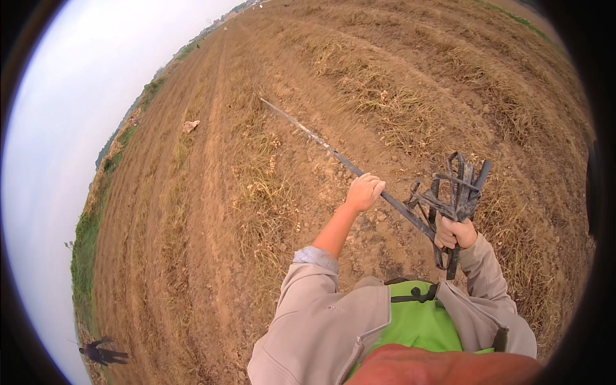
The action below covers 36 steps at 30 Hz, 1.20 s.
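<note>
A long strip of black drip tape (340,158) runs from the far ground, where it looks dusty and pale, up to my hands. My left hand (366,191) is closed around this strip, with the arm stretched forward. Close to my body on the right, my right hand (455,232) grips a bundle of folded drip tape (457,192). Loops of the bundle stick up above the fist, and loose ends hang below it. Between the two hands the strip stays straight and slants down to the bundle.
Dry brown soil (212,192) lies in long rows, with pulled, yellowed plants (398,115) heaped along them. A pale crumpled sack (190,126) lies to the left. Another person (102,353) stands at the lower left, near a green grassy edge (86,247).
</note>
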{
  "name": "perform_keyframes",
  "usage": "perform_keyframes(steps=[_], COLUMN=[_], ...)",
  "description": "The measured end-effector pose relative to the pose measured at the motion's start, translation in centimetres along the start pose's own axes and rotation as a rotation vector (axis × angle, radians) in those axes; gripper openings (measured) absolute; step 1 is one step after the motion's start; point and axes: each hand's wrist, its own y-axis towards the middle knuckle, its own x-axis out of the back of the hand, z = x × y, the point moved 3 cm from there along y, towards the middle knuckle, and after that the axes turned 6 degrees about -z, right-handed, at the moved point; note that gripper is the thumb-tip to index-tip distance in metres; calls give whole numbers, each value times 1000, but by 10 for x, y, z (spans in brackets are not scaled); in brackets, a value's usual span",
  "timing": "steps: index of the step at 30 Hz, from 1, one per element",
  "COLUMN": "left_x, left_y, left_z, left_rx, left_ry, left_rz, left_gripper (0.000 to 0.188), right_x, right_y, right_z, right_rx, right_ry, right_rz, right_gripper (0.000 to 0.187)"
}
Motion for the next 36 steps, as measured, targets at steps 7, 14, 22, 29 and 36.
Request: perform_keyframes(steps=[7,14,22,29,36], left_x=[-19,-4,32,76,103], left_y=[20,-30,-118,-129,-169], left_z=[-8,-22,-117,-173,-139], left_rx=[-4,475,1097,1113,1076], left_ry=[216,411,-312,-995,-1156], left_rz=[130,-38,-562,-892,-998], left_gripper=[41,66,66,45,39], right_x=[87,169,104,-53,-118], right_y=[-182,-179,17,79,103], right_z=[102,135,-31,-131,-143], right_rx=[115,442,34,166,-65], right_ry=[209,-115,-1011,-1020,-634], right_rz=[-10,-324,-204,306,335], right_gripper=[39,39,38,32,26])
